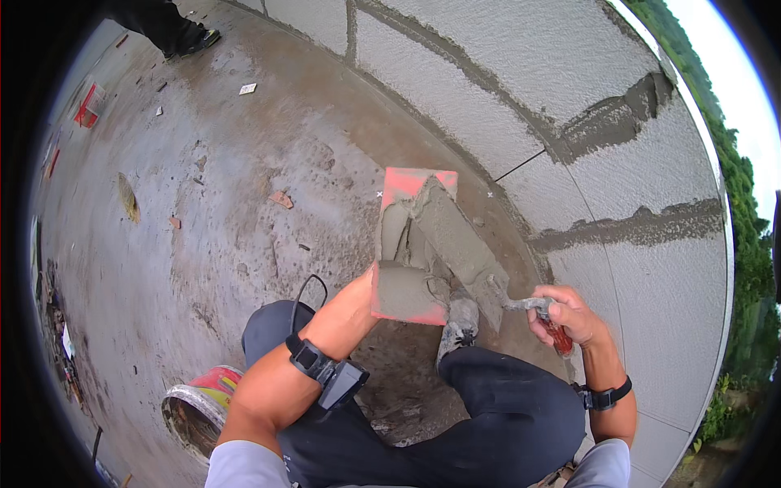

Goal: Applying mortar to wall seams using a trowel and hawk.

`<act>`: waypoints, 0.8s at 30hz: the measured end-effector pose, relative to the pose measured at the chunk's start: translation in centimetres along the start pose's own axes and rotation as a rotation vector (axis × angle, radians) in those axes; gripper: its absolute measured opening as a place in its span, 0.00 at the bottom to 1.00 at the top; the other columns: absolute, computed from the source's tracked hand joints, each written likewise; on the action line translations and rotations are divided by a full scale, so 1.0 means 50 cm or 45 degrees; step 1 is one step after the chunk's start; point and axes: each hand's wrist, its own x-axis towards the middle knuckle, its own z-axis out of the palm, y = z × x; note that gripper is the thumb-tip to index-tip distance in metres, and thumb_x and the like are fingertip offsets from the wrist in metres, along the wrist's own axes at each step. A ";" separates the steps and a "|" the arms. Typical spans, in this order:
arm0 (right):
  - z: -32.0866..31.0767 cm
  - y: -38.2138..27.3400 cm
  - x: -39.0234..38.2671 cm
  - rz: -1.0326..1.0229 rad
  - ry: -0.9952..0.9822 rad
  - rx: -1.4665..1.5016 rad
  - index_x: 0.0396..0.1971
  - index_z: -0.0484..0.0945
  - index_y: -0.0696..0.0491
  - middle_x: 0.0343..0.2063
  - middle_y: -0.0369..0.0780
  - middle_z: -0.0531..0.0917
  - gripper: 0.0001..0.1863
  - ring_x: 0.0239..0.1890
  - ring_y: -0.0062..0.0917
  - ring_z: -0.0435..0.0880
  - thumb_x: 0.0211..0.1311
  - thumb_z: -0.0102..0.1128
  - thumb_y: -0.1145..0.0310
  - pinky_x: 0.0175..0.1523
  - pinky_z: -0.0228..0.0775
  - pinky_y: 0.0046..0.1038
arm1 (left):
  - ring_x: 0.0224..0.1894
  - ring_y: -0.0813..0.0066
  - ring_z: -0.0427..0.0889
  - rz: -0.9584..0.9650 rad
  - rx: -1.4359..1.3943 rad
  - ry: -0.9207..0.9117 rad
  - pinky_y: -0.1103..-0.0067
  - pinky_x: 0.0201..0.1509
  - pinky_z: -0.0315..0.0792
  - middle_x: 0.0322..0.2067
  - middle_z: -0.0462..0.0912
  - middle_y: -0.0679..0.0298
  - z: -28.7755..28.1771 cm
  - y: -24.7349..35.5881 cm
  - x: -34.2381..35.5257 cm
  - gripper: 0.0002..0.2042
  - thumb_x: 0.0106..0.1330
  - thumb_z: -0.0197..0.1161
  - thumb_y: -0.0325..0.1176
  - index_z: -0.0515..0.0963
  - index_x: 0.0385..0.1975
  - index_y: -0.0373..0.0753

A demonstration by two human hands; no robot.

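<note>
A red mortar board (399, 180) carries wet grey mortar (404, 289) in front of me. My left forearm (351, 307) runs under its near left side and the board is held up there; the fingers are hidden beneath it. My right hand (573, 313) is closed around the red handle (561, 338) of a trowel. The trowel's long blade (460, 232), coated with mortar, lies slanted across the right side of the board, its tip pointing toward the far end. My mortar-smeared shoe (460, 317) shows just below the board.
A wall of pale grey panels (455, 89) with mortar-filled joints (610, 126) curves along the right. A dirty bucket (191, 415) stands by my left leg. Farther left are a red and white bucket (89, 106), scattered debris (281, 199), and another person's shoe (201, 42).
</note>
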 end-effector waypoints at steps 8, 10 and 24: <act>-0.043 0.050 -0.050 0.277 0.070 -0.310 0.23 0.72 0.55 0.12 0.34 0.72 0.29 0.09 0.14 0.65 0.60 0.56 0.40 0.12 0.52 0.19 | 0.43 0.66 0.81 0.106 -0.597 -0.526 0.67 0.46 0.77 0.41 0.82 0.60 -0.151 -0.024 0.082 0.13 0.70 0.54 0.41 0.77 0.46 0.40; -0.044 0.014 -0.067 0.242 0.108 -0.366 0.23 0.71 0.56 0.12 0.34 0.72 0.28 0.10 0.14 0.67 0.61 0.56 0.42 0.13 0.54 0.20 | 0.42 0.66 0.82 0.090 -0.685 -0.575 0.67 0.46 0.78 0.42 0.81 0.61 -0.143 0.006 0.061 0.17 0.74 0.47 0.45 0.74 0.51 0.41; -0.058 -0.001 -0.053 0.263 0.087 -0.852 0.28 0.73 0.57 0.13 0.35 0.72 0.15 0.15 0.17 0.72 0.66 0.53 0.60 0.22 0.63 0.25 | 0.43 0.66 0.82 0.318 -0.408 0.184 0.67 0.44 0.79 0.45 0.80 0.62 -0.117 0.033 0.066 0.20 0.72 0.48 0.50 0.74 0.53 0.42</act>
